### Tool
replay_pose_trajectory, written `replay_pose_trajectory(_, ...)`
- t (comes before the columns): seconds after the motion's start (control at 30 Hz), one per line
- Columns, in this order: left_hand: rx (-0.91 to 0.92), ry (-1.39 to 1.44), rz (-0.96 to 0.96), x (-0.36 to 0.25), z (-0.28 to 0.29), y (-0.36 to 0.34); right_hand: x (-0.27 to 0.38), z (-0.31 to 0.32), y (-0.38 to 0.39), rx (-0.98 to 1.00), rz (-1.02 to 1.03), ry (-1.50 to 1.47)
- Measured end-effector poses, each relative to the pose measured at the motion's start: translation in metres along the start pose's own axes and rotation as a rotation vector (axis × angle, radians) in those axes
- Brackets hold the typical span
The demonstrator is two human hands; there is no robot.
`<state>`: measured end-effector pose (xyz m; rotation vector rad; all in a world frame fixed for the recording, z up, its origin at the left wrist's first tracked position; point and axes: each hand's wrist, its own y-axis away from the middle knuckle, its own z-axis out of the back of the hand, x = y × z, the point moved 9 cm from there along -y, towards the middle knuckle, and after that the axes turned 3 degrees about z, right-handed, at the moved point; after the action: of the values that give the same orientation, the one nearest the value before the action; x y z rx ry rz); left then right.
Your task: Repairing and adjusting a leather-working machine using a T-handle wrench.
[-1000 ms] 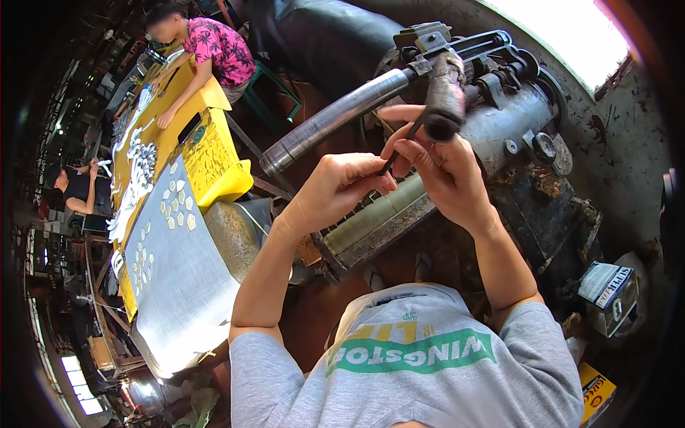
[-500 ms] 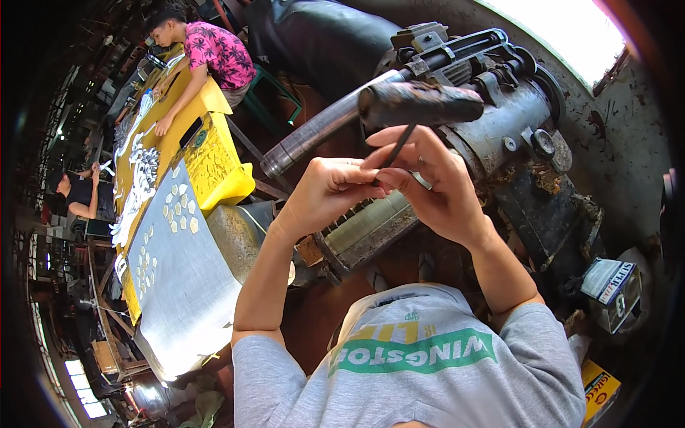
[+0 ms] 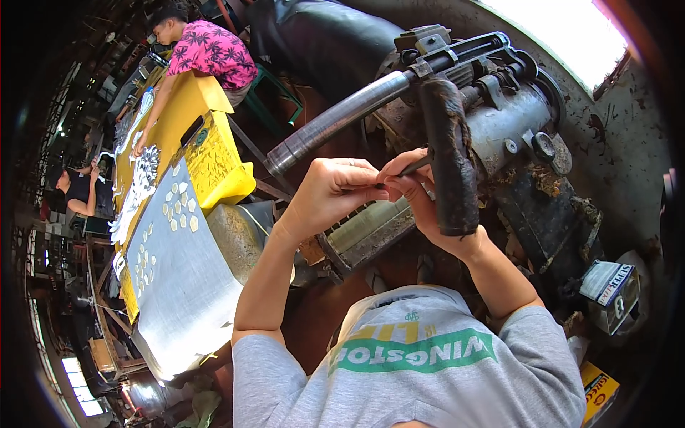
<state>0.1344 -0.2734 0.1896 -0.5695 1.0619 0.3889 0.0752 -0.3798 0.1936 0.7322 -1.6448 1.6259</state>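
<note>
Two hands met: the right hand [image 3: 422,207] clamped the thin stem [image 3: 414,166] of a dark mallet-like tool [image 3: 451,153], the left hand [image 3: 332,192] pinched its left end. The thick, crusted head [image 3: 452,178], to the right, looked stiff and top-heavy, probably steadiest gripped close to it; a metal machine [image 3: 510,118] stood beyond.
</note>
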Motion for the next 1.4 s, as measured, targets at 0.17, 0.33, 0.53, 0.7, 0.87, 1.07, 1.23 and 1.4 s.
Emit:
replay_pose_trajectory(0.17, 0.042, -0.053, -0.031, -0.004, 0.001, -0.001, 0.02, 0.002, -0.017, 0.121, 0.035, 0.104)
replay_pose_trajectory(0.33, 0.105, 0.06, 0.003, 0.004, -0.005, -0.004, 0.016, -0.001, -0.015, 0.255, -0.096, 0.155)
replay_pose_trajectory(0.53, 0.128, -0.037, -0.034, -0.003, -0.004, -0.005, 0.013, 0.004, -0.008, 0.096, -0.024, 0.047)
replay_pose_trajectory(0.7, 0.008, -0.104, -0.015, -0.003, 0.004, -0.005, 0.01, 0.001, -0.011, 0.174, -0.069, 0.098)
replay_pose_trajectory(0.87, 0.012, -0.097, 0.003, 0.002, 0.007, -0.007, 0.014, 0.0, -0.009, 0.181, -0.043, 0.046)
replay_pose_trajectory(1.07, 0.064, -0.026, 0.055, 0.0, 0.002, -0.009, 0.021, 0.008, 0.001, 0.112, 0.075, 0.165)
replay_pose_trajectory(1.23, 0.15, -0.139, -0.078, -0.006, -0.003, -0.008, 0.035, -0.003, -0.006, 0.188, 0.049, 0.18)
replay_pose_trajectory(1.4, 0.275, -0.064, -0.026, -0.008, -0.012, -0.01, 0.013, 0.01, 0.005, 0.087, -0.08, 0.067)
